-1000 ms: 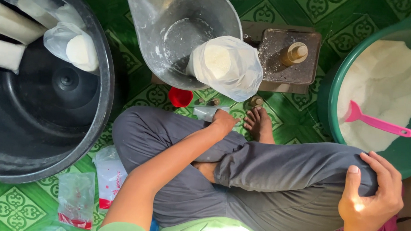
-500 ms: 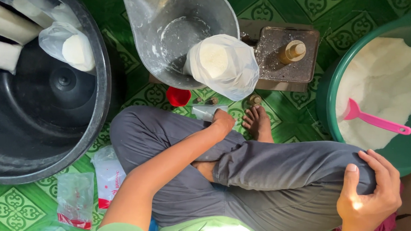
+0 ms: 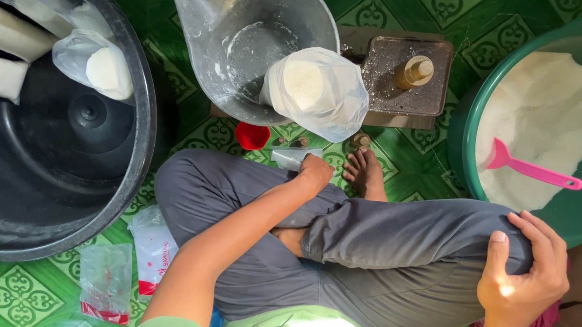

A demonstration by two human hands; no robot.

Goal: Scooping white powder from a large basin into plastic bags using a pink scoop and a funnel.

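Note:
I sit cross-legged on a green patterned mat. My left hand [image 3: 315, 172] reaches over my shin and grips a small clear plastic bag [image 3: 290, 158] lying on the mat in front of my foot [image 3: 366, 175]. My right hand [image 3: 525, 272] rests flat on my right knee, holding nothing. Just beyond the left hand, a filled clear bag of white powder [image 3: 317, 91] stands in the metal pan [image 3: 245, 33] of a balance scale, whose other platform [image 3: 404, 79] carries a brass weight [image 3: 414, 71].
A large black tub [image 3: 111, 193] at left holds several filled bags [image 3: 98, 67]. A green basin [image 3: 469, 168] at right holds white powder and a pink scoop [image 3: 529, 170]. A red cap [image 3: 251, 135] and loose plastic bags [image 3: 105, 283] lie on the mat.
The view has shifted slightly downward. Both hands stay where they were, the left at the small bag, the right on the knee.

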